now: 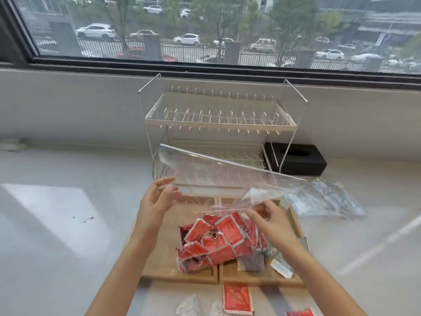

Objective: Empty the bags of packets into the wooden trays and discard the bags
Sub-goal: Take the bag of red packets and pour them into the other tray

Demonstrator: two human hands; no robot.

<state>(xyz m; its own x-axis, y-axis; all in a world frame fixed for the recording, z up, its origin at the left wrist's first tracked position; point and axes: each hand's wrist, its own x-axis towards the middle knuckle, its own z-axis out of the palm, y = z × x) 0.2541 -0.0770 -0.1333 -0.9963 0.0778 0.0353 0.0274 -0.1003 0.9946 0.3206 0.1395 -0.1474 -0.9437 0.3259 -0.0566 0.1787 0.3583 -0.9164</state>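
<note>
An empty clear plastic bag hangs spread out in the air above two wooden trays. My right hand pinches its lower right edge. My left hand is raised at the bag's left edge with fingers loosely extended, touching it. A heap of red packets lies in the left wooden tray and spills toward the right wooden tray, which holds grey and white packets. Another bag of bluish packets lies on the counter to the right.
A white two-tier dish rack stands behind the trays, with a black tissue box beside it. Loose packets, one red, lie on the counter in front of the trays. A window runs along the back.
</note>
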